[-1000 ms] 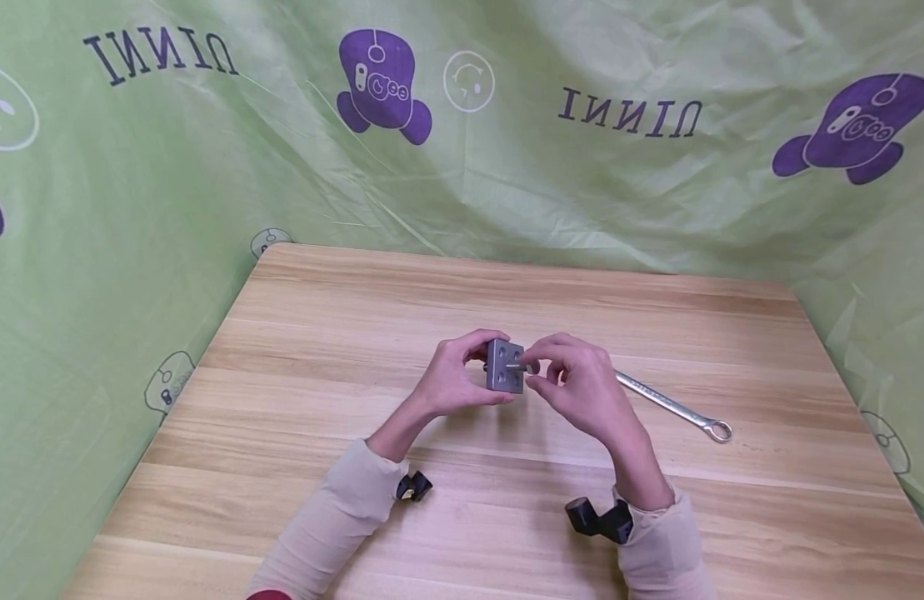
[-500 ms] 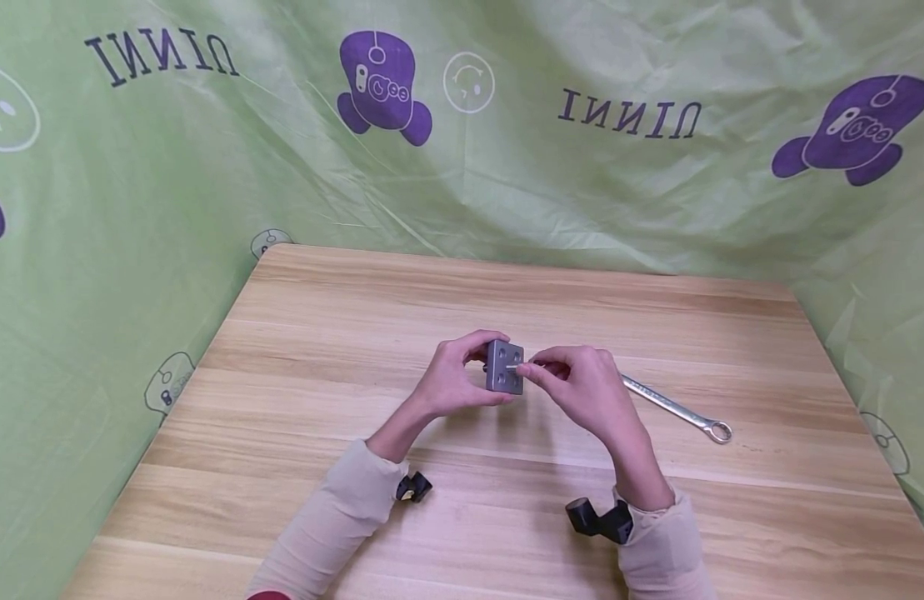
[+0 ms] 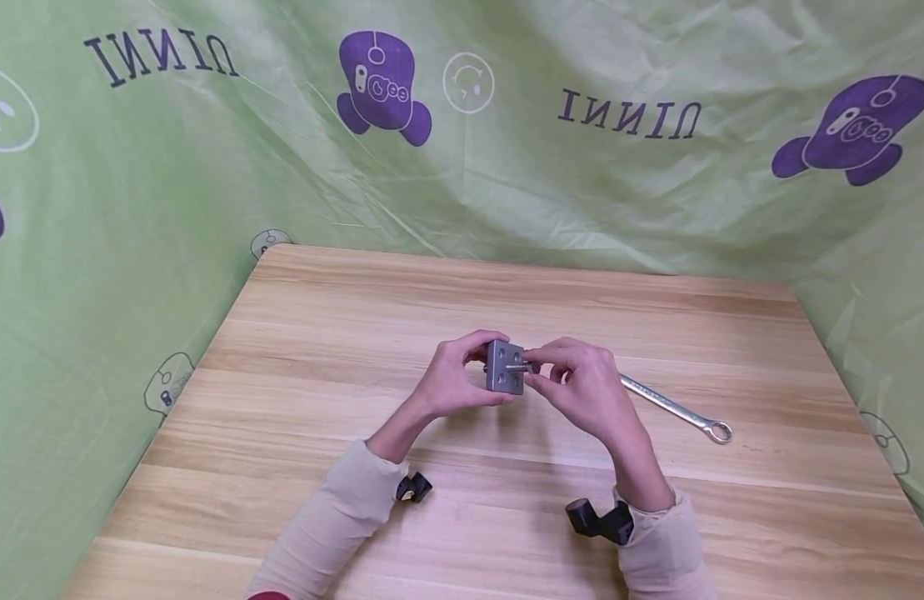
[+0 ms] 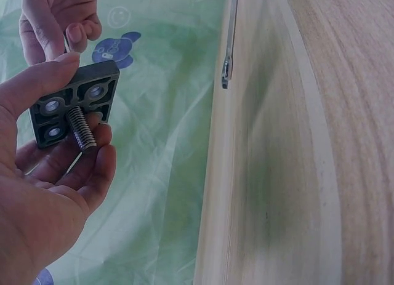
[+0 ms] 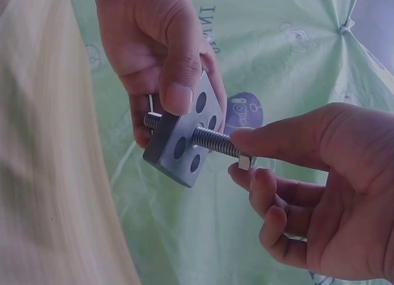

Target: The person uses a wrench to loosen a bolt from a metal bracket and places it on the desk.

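Note:
My left hand (image 3: 450, 379) grips a grey square metal plate (image 5: 181, 128) by its edges, tilted up above the table, with holes near its corners. Through the plate's middle runs a threaded bolt (image 5: 214, 141). The bolt's end pokes out of the ribbed back, as the left wrist view shows. On the other side, my right hand (image 3: 589, 383) pinches the bolt's hex head (image 5: 245, 162) between thumb and finger. A length of thread shows between the plate and the head. The other right fingers curl loosely below.
A combination wrench (image 3: 667, 400) lies on the wooden table (image 3: 357, 300), just right of my right hand, its ring end toward the right. Black wrist devices (image 3: 600, 521) sit at both sleeves. A green printed cloth (image 3: 462, 183) hangs behind and beside the table.
My right fingers rolled over the bolt head half a second ago, hiding it, and have now turned back so it shows again. My left hand and the plate stay in place.

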The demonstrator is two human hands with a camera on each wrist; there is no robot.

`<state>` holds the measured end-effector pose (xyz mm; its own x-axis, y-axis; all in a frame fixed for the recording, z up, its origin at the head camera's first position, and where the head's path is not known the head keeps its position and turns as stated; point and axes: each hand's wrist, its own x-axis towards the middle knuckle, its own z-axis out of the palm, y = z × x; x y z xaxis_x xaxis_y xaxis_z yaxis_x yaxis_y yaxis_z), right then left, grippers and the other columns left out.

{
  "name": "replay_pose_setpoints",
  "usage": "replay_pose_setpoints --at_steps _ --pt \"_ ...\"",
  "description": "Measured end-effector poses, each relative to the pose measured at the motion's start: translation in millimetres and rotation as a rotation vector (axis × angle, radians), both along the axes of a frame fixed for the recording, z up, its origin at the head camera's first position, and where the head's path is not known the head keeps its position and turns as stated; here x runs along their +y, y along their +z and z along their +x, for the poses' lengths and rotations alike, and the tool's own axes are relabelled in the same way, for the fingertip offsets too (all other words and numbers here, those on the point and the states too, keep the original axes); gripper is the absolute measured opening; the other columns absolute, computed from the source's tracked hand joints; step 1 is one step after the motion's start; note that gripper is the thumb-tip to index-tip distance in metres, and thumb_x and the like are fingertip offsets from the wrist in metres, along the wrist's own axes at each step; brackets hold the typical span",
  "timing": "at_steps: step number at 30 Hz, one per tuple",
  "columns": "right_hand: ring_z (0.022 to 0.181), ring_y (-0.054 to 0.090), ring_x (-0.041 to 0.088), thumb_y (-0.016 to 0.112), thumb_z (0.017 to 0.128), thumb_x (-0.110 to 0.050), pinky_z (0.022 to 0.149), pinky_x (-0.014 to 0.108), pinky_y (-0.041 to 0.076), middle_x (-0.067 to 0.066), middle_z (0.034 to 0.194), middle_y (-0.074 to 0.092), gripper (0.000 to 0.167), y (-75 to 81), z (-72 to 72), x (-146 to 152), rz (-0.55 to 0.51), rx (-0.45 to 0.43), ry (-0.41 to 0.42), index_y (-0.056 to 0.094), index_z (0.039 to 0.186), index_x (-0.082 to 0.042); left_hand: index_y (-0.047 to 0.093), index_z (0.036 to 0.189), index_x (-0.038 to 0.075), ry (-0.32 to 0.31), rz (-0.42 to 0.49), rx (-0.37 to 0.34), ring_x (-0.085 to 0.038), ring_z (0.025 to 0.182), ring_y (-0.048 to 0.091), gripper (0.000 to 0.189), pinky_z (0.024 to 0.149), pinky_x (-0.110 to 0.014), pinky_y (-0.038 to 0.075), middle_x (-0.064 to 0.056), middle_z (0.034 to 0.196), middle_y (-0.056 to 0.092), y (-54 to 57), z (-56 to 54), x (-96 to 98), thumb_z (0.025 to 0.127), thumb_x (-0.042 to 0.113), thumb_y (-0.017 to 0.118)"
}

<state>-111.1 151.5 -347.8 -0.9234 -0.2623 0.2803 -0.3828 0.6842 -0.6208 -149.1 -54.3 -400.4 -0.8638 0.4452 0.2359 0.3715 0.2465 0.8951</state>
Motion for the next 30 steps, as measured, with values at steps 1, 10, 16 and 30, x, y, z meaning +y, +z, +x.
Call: replay_pose_setpoints --at_steps 1,10,16,30 --pt "0.063 0.057 0.006 0.079 0.078 -0.001 0.055 0.018 0.045 0.007 0.089 0.076 0.021 -0.3 0.2 -0.1 -0.007 0.008 0.004 0.08 0.097 -0.008 0.062 0.127 0.0 0.0 0.0 -0.001 -0.025 0.098 0.07 0.071 0.09 -0.028 0.058 -0.015 0.113 0.073 0.0 0.1 0.0 0.062 0.006 0.092" --pt "0.064 0.057 0.008 0.072 0.073 0.011 0.058 0.019 0.048 0.007 0.089 0.074 0.027 -2.0 0.1 -3.8 -0.03 0.066 0.017 0.08 0.09 -0.007 0.062 0.126 -0.001 -0.003 -0.003 0.0 -0.026 0.097 0.07 0.072 0.09 -0.031 0.058 -0.016 0.112 0.073 -0.7 -0.4 -0.1 0.062 0.007 0.092" --pt "0.066 0.06 0.008 0.081 0.077 -0.001 0.06 0.02 0.048 0.009 0.099 0.074 0.031 1.1 0.2 0.6 -0.002 -0.012 0.038 0.076 0.107 -0.006 0.062 0.126 -0.001 0.001 -0.006 0.001 -0.026 0.097 0.071 0.072 0.09 -0.029 0.058 -0.016 0.111 0.074 -1.3 -0.7 -0.5 0.062 0.007 0.093" --pt "0.071 0.066 0.011 0.076 0.089 -0.028 0.064 0.024 0.051 0.005 0.083 0.077 0.024 3.9 -1.6 1.5 0.031 -0.2 -0.084 0.079 0.098 -0.007 0.062 0.126 -0.001 -0.003 -0.016 -0.002 -0.026 0.098 0.071 0.072 0.09 -0.029 0.058 -0.016 0.113 0.073 -1.3 -0.3 1.2 0.062 0.007 0.093"
